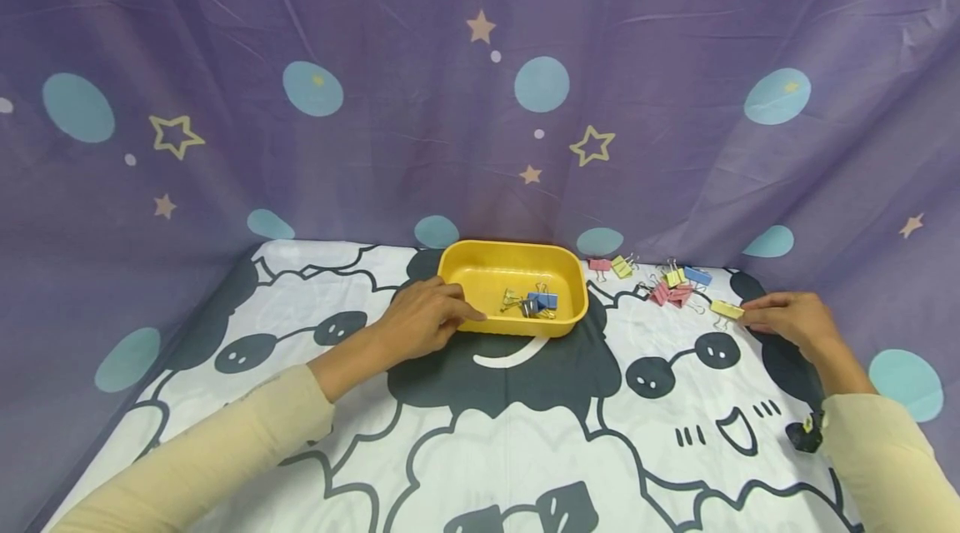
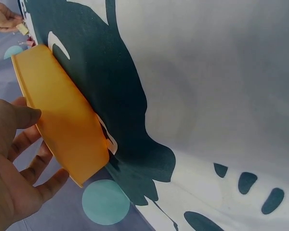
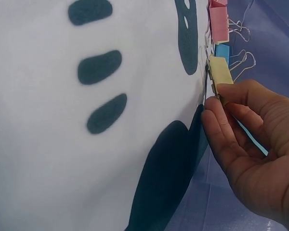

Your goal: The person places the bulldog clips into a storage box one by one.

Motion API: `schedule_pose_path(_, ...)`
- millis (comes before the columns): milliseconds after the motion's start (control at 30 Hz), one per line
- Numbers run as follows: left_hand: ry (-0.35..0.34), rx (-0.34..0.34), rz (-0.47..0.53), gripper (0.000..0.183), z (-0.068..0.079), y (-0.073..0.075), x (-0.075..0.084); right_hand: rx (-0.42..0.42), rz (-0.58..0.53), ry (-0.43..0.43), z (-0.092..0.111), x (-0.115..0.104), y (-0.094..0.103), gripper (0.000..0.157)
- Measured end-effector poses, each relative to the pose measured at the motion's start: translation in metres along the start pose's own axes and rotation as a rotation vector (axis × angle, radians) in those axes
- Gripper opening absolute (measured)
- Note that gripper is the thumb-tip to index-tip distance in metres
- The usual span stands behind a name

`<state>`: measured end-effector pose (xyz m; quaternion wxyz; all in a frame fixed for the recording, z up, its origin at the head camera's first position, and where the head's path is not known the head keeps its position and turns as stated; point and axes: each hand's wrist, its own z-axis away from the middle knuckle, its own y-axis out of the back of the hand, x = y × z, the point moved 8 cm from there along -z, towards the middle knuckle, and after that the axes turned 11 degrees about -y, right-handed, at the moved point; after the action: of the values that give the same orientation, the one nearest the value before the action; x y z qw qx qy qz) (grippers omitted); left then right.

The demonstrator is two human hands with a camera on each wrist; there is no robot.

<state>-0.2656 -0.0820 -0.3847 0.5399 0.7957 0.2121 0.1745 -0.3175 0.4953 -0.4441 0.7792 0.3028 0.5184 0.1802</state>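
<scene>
My left hand (image 1: pixel 426 316) holds the near rim of a yellow plastic tray (image 1: pixel 517 325) toward its left end. The left wrist view shows its thumb (image 2: pixel 29 117) on the tray's outer wall (image 2: pixel 70 118), with the other fingers over the rim. Inside the tray lie a blue binder clip (image 1: pixel 546 299), a dark one and yellowish ones. At the far right, my right hand (image 1: pixel 795 321) pinches the end of a yellow binder clip (image 3: pixel 220 71) between thumb and fingers. That clip is close over the cloth, its wire handles spread.
Left of my right hand lies a loose group of binder clips, with pink ones (image 1: pixel 678 295), a blue one (image 1: pixel 698 276) and yellow ones (image 1: pixel 674 277). Another pink clip (image 1: pixel 599 265) and a yellow clip (image 1: pixel 622 267) lie beside the tray. A purple curtain (image 1: pixel 390 158) hangs behind the patterned cloth (image 1: pixel 510 450).
</scene>
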Motion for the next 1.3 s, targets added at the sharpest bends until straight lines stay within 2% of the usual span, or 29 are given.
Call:
schedule_pose_path(200, 0.003, -0.006, 0.002, 0.038, -0.001, 0.001, 0.001, 0.018, 0.057, -0.029, 0.001, -0.001, 0.002, 0.037)
schedule_pose_path(500, 0.006, -0.003, 0.013, 0.038, -0.001, 0.000, 0.001, -0.026, -0.027, 0.015, 0.006, -0.013, -0.004, 0.031)
schedule_pose_path(733, 0.007, 0.001, 0.017, 0.039, -0.001, 0.000, 0.000, -0.081, -0.086, 0.034, 0.011, -0.027, -0.012, 0.013)
schedule_pose_path(933, 0.010, 0.001, 0.023, 0.039, -0.001, 0.000, 0.000, -0.106, -0.139, 0.040, 0.013, -0.035, -0.016, 0.017)
schedule_pose_path(1100, 0.009, 0.003, 0.025, 0.039, 0.000, 0.000, 0.000, -0.157, -0.184, 0.057, 0.016, -0.037, -0.018, 0.010)
schedule_pose_path(1300, 0.013, -0.001, 0.023, 0.040, 0.000, -0.001, -0.002, -0.144, -0.109, 0.064, 0.017, -0.035, -0.011, 0.011)
